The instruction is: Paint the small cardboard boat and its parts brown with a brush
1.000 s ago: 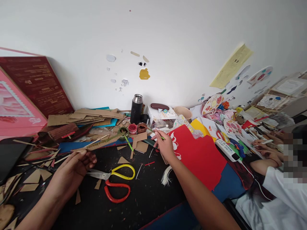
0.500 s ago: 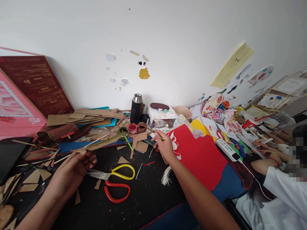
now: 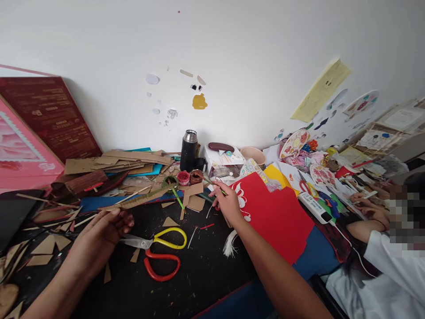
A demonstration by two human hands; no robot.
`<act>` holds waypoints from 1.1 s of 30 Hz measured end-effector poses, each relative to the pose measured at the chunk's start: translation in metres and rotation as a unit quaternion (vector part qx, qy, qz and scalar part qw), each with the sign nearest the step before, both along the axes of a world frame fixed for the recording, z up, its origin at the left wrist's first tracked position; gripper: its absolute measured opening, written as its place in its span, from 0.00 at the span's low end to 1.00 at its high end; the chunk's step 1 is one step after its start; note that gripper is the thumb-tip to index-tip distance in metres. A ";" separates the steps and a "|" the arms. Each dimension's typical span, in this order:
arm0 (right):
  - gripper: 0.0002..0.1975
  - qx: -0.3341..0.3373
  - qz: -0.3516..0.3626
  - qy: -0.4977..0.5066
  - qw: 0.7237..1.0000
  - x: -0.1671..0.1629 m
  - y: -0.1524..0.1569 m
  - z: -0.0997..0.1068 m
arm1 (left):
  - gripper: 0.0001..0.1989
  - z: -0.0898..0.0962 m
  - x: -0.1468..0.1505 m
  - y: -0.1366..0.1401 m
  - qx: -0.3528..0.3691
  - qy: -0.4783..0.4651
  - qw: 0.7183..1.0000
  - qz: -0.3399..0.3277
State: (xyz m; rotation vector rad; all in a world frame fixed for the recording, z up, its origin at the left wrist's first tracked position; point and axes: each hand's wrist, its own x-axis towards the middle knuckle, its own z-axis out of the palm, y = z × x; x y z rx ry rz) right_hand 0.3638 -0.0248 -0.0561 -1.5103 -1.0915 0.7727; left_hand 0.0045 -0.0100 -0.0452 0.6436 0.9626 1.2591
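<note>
My left hand (image 3: 101, 230) pinches one end of a long cardboard strip (image 3: 142, 199), partly painted green, which slants up to the right toward the paint jars. In my right hand (image 3: 229, 201) is a paintbrush (image 3: 210, 180), its tip at the mouth of a jar of brown paint (image 3: 196, 177). Beside that jar stand a red paint jar (image 3: 183, 178) and a green paint jar (image 3: 170, 182). A second brush with a bright green handle (image 3: 178, 198) leans out of the green jar. Below, scissors (image 3: 151, 244) with one yellow and one red handle lie open on the black mat.
A black flask (image 3: 189, 150) stands behind the jars. Stacked cardboard (image 3: 122, 161) lies at the back left, with scraps (image 3: 44, 246) below. Red paper (image 3: 275, 212) and a white tassel (image 3: 230, 244) lie right, beside a power strip (image 3: 315, 207). A co-worker's arm (image 3: 365, 230) rests farther right.
My hands, the strip and the brush stay almost where they were. At the right edge the co-worker's head has shifted slightly to the left.
</note>
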 end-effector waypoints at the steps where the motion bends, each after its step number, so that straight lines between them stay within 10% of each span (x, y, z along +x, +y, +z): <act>1: 0.27 -0.002 0.001 0.001 1.000 0.000 0.000 0.000 | 0.25 0.000 0.000 0.000 0.002 0.001 1.000 -0.002; 33: 0.31 0.056 -0.004 0.012 0.998 -0.008 -0.002 0.015 | 0.24 0.000 0.000 -0.002 0.004 0.019 1.000 -0.008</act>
